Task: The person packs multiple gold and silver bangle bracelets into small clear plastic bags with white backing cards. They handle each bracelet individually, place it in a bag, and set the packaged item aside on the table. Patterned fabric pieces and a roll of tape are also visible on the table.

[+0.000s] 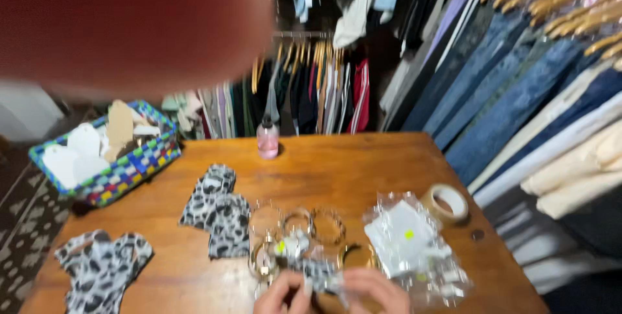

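With both hands at the near table edge, the left hand (283, 293) and right hand (374, 291) pinch a small clear packet (324, 278) between fingertips; grip should stay light, bracelets (298, 236) lying just beyond the fingers

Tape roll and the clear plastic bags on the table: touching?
Apart. In the head view, bare wood shows between the tape roll and the clear plastic bags.

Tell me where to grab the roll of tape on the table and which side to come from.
Grip the tape roll across its outer rim, or hook a finger through the open centre. It lies flat on the wooden table near the right edge, hole upward, so come from above; nothing touches it.
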